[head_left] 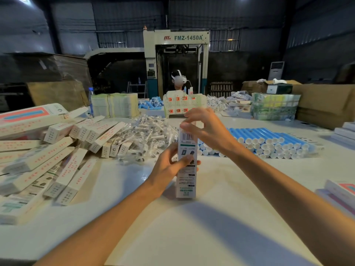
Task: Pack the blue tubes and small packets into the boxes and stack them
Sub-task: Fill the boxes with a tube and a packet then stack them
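A tall white box [186, 181] stands upright on the white table [192, 227] in front of me. My left hand [169, 167] grips its middle, thumb across the printed face. My right hand [203, 127] is at the box's top end, fingers curled over it; whether they pinch the flap is unclear. Blue tubes [269, 141] with white caps lie stacked to the right. A heap of small clear packets [149, 137] lies behind the box. Packed white boxes [63, 156] are piled at the left.
Flat box blanks [115, 104] and an assembled carton rack [182, 104] stand at the back. A person [179, 81] sits opposite. More blue tubes [151, 104], a wrapped bundle [274, 108], brown cartons [326, 104] and flat boxes [342, 196] at the right edge.
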Demonstrator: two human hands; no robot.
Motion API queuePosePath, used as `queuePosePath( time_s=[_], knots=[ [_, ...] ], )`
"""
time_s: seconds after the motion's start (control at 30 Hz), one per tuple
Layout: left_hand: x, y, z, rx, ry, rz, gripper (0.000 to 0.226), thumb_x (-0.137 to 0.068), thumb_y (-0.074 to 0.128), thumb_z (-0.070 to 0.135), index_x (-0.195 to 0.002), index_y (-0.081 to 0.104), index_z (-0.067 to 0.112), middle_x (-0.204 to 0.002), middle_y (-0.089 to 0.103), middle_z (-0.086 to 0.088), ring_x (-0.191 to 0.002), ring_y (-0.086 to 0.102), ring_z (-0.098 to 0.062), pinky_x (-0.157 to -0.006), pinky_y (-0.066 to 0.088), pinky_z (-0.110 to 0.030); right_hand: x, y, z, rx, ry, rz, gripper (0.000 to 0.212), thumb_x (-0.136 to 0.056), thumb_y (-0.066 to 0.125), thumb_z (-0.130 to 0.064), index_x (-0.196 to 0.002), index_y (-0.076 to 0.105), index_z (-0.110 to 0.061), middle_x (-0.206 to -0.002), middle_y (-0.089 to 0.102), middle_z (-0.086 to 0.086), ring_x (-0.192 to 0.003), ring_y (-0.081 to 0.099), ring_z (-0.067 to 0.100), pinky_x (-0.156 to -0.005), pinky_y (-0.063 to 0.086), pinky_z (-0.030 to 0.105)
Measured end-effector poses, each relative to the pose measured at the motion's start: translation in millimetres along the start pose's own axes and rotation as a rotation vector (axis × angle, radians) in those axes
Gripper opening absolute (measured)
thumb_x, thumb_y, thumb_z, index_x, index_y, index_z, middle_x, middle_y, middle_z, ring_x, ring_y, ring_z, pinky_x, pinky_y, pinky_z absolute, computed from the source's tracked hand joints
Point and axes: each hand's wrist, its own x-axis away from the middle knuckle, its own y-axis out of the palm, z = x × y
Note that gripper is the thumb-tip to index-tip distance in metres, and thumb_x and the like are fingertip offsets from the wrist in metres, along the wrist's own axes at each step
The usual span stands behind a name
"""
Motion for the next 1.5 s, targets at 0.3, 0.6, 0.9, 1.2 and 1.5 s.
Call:
queuePosePath(
  time_s=[0.3, 0.6, 0.9, 1.2, 1.5],
  knots=[
    [-2, -4, 0, -0.131, 0.111, 0.077, 0.074, -0.09, 0.083, 0.028, -0.149, 0.041, 0.04, -0.132, 0.074, 0.001, -0.124, 0.07, -0.023, -0.105, 0.057, -0.054, 66, 29, 22, -0.493, 0.175, 0.135, 0.036, -0.103, 0.064, -0.03, -0.137, 0.052, -0.03, -0.125, 0.07, -0.007, -0.114, 0.067, 0.015, -0.1, 0.053, 0.051],
    [-4, -7, 5, -0.23, 0.249, 0.024, 0.072, -0.094, 0.08, 0.021, -0.153, 0.04, 0.034, -0.127, 0.073, -0.002, -0.122, 0.07, -0.024, -0.096, 0.061, -0.038, 67, 32, 13, -0.533, 0.119, 0.064, 0.039, -0.098, 0.07, -0.013, -0.133, 0.056, -0.024, -0.118, 0.07, -0.002, -0.11, 0.066, 0.022, -0.095, 0.055, 0.049],
    [-5, -6, 8, -0.301, 0.233, 0.006, 0.069, -0.095, 0.078, 0.017, -0.15, 0.039, 0.034, -0.126, 0.072, -0.001, -0.12, 0.07, -0.024, -0.1, 0.059, -0.045, 54, 19, 11, -0.566, 0.131, 0.125, 0.023, -0.106, 0.057, -0.035, -0.127, 0.058, -0.024, -0.127, 0.068, -0.01, -0.113, 0.068, 0.009, -0.089, 0.059, 0.026],
    [-1, 4, -1, -0.262, 0.149, -0.057, 0.105, -0.086, 0.085, 0.019, -0.154, 0.015, 0.057, -0.142, 0.058, -0.01, -0.121, 0.069, -0.034, -0.103, 0.057, -0.056, 13, 4, 9, -0.238, -0.015, 0.101, 0.012, -0.099, 0.064, -0.005, -0.109, 0.066, -0.012, -0.103, 0.073, -0.005, -0.097, 0.071, 0.011, -0.086, 0.062, 0.033],
    [-5, 5, -11, -0.264, 0.209, 0.037, 0.12, -0.069, 0.084, -0.003, -0.151, 0.022, 0.058, -0.13, 0.056, -0.005, -0.087, 0.075, -0.018, -0.062, 0.064, -0.035, 19, 1, 16, -0.324, -0.024, 0.005, 0.01, -0.102, 0.063, -0.017, -0.11, 0.068, -0.017, -0.103, 0.076, -0.008, -0.102, 0.072, 0.009, -0.087, 0.061, 0.027]
  ],
)
